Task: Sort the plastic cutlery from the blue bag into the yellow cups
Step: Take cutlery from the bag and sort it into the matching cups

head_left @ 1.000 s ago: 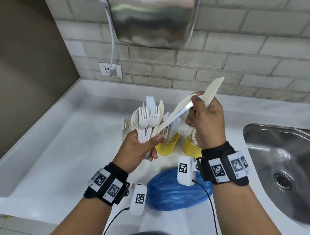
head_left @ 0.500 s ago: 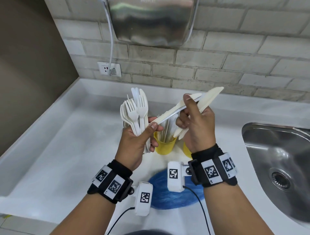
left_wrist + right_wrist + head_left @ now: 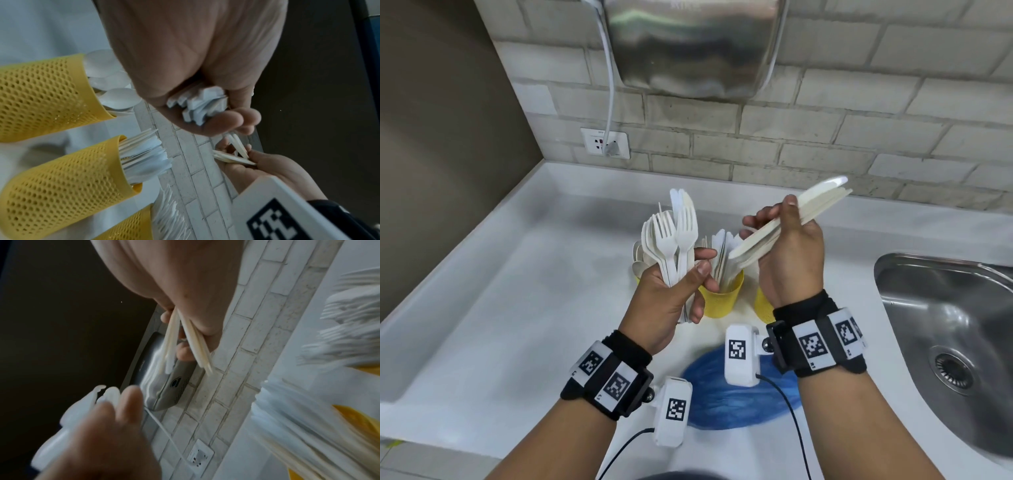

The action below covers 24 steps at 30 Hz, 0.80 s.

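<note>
Left hand [image 3: 667,301] gripping bunch of white plastic forks [image 3: 671,240] by handles, tines pointing up, fingers curling round them. Right hand [image 3: 791,257] clutching several cream plastic knives [image 3: 815,202], blades slanting up toward brick wall [image 3: 859,137], thumb pressing on top. Both bundles hovering above yellow mesh cups [image 3: 720,298] standing on white counter [image 3: 517,291]; spoons [image 3: 117,99] filling far-left cup, more cutlery in others. Blue bag [image 3: 722,401] lying flat on counter, nearer than cups, under wrists. Steel sink [image 3: 945,325] sitting at right.

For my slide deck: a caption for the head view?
Left hand grips forks, right hand holds knives above yellow cups.
</note>
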Motion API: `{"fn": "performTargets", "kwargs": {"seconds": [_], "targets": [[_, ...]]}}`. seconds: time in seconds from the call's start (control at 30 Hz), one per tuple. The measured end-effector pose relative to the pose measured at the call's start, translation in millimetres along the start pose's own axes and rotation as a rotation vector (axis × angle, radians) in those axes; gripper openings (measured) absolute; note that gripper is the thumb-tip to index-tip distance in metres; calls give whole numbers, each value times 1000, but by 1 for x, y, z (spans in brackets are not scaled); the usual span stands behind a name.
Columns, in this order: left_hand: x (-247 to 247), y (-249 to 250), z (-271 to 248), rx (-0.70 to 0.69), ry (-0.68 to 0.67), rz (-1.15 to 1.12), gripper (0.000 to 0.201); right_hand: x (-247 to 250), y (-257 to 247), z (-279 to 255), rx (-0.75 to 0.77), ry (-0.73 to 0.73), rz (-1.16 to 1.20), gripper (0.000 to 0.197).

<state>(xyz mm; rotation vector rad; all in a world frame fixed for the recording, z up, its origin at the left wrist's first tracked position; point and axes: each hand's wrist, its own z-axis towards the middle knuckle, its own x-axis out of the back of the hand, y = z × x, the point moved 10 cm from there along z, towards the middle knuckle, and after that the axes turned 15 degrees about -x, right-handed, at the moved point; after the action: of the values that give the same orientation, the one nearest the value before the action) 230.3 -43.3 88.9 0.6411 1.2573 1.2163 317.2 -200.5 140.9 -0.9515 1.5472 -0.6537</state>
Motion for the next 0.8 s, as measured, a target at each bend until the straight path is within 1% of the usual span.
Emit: {"fn": "performTargets", "kwargs": {"seconds": [0.1, 0.17, 0.23, 0.3, 0.37, 0.43, 0.5, 0.63, 0.73, 0.8], "targets": [[-3, -3, 0, 15, -39, 1, 18, -3, -15, 1, 69, -65, -22, 34], [-5, -5, -1, 30, -68, 8, 19, -9, -23, -2, 117, -111, -117, 30], [-9, -7, -3, 41, -103, 20, 17, -19, -27, -7, 142, -162, -264, 24], [-12, -7, -4, 50, -129, 39, 13, -28, -26, -10, 138, -215, -406, 17], [-15, -6, -4, 53, -156, 49, 15, -36, -22, -13, 110, -285, -512, 14], [-17, -4, -5, 50, -183, 54, 17, -41, -17, -14, 85, -322, -590, 12], [-18, -4, -6, 57, -201, 61, 17, -42, -17, -15, 85, -324, -610, 10], [-19, -6, -7, 71, -220, 74, 17, -41, -19, -14, 90, -325, -570, 5], [-17, -5, -7, 72, -208, 91, 21, -36, -20, -11, 83, -289, -524, 4], [-16, -5, -7, 75, -192, 110, 26, -29, -22, -8, 73, -237, -456, 6]]}}
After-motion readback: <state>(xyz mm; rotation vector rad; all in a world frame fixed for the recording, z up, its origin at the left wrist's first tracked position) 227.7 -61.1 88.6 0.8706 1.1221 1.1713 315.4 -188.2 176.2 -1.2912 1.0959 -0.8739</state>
